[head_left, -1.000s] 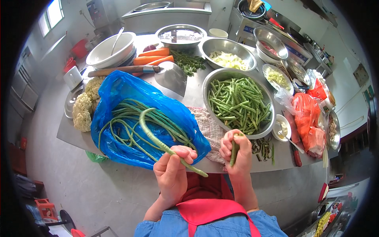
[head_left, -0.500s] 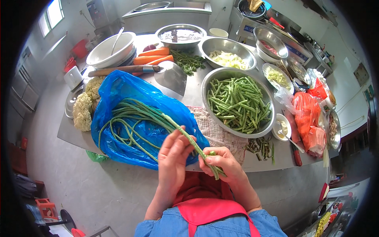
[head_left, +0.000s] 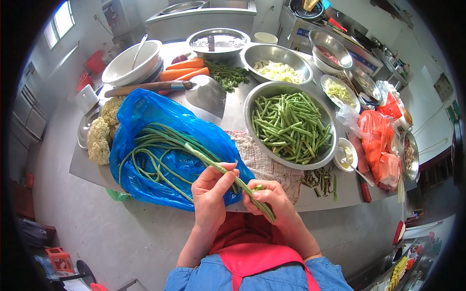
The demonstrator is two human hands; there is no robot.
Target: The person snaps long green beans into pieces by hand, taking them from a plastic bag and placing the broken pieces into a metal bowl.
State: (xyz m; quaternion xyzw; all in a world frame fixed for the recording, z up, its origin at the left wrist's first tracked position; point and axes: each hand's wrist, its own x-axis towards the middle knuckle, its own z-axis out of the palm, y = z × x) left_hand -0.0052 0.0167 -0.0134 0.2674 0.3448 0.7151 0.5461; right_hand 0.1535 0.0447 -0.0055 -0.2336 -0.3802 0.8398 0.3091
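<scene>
1. The left hand (head_left: pixel 211 191) is closed in a pinch: thumb and fingers grip a long green bean (head_left: pixel 228 172) partway along its length, just off the near edge of the table (head_left: pixel 233 114).
2. The right hand (head_left: pixel 272 201) is curled shut around the near end of the same bean, which runs slantwise through its fist and pokes out below the fingers. The two hands sit just beside each other, fingertips nearly touching.
3. The bean's far end lies back among the other long beans (head_left: pixel 155 150) on the blue bag (head_left: pixel 145 116), which sits at the table's near left part and hangs over the near edge.
4. Right of the bag, a cloth (head_left: pixel 264 162) lies at the near edge, and beyond it stands a big steel bowl (head_left: pixel 252 104) filled with cut bean pieces (head_left: pixel 291 126). A few trimmed ends (head_left: pixel 318 179) lie at the near edge to the right of the cloth.
5. Open room: both hands work in the free space in front of the table, over the floor (nothing stands between them and the bowl but the cloth). Cauliflower (head_left: pixel 102 136) fills the near left corner; a cleaver (head_left: pixel 206 97) lies behind the bag.
6. Against half a second ago: the hands have changed little and both grips are as before, with the bean held between them.
</scene>
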